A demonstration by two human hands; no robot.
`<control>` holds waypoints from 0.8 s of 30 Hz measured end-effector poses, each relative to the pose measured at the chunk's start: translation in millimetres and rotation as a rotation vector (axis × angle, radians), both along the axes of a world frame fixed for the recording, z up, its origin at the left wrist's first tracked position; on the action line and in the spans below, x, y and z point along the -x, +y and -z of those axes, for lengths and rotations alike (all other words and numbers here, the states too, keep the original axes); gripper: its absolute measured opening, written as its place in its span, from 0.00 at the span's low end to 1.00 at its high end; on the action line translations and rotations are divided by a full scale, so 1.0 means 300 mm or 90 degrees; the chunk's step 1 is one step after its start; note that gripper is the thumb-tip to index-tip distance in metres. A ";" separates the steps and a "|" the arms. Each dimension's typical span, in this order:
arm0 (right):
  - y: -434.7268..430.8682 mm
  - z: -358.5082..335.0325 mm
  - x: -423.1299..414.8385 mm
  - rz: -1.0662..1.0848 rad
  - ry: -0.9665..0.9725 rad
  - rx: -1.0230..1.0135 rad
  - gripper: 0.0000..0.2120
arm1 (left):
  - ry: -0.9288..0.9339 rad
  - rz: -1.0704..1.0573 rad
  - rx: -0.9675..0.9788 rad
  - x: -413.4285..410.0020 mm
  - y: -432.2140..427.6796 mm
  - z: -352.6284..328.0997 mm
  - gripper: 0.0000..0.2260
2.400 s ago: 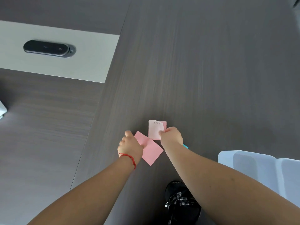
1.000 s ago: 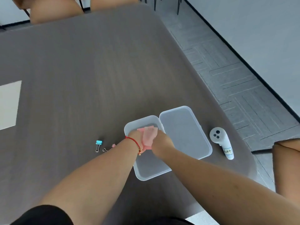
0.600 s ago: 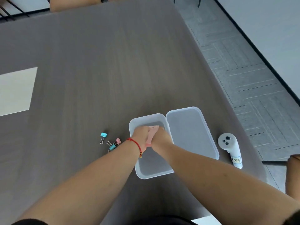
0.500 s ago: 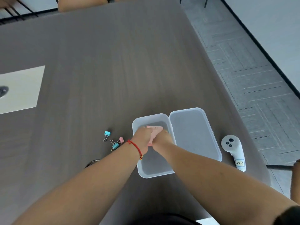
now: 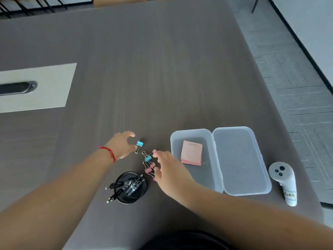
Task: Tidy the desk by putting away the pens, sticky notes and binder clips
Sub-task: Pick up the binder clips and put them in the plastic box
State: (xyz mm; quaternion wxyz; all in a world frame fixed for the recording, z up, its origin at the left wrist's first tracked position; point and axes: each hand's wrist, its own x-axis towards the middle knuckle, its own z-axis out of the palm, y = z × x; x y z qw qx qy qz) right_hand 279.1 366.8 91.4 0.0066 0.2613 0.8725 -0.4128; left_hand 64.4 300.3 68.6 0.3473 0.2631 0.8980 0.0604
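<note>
Nearby, open hands [image 5: 122, 145] flanking loose binder clips [image 5: 148, 162]

Even, soft daylight, faint shadows, slight motion blur, wide-angle bending at edges, no glare.

Sticky notes [image 5: 191, 153] in box [image 5: 194, 181] (lid [image 5: 240, 159] right); binder clips [image 5: 148, 164] left; pen holder [image 5: 131, 187] nearer.

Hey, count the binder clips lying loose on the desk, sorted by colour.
Blue binder clips: 2
Pink binder clips: 3 in view; the right hand may hide more
Total: 5 visible
</note>
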 end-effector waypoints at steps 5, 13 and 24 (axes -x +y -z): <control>-0.077 0.120 0.139 -0.075 -0.361 0.027 0.31 | 0.042 0.272 0.118 0.042 -0.009 0.134 0.37; -0.098 0.276 0.226 -0.081 -0.392 -0.039 0.33 | 0.068 0.507 0.094 0.017 0.063 0.228 0.38; -0.131 0.297 0.194 -0.117 -0.353 -0.089 0.30 | 0.079 0.718 0.001 0.058 0.036 0.252 0.25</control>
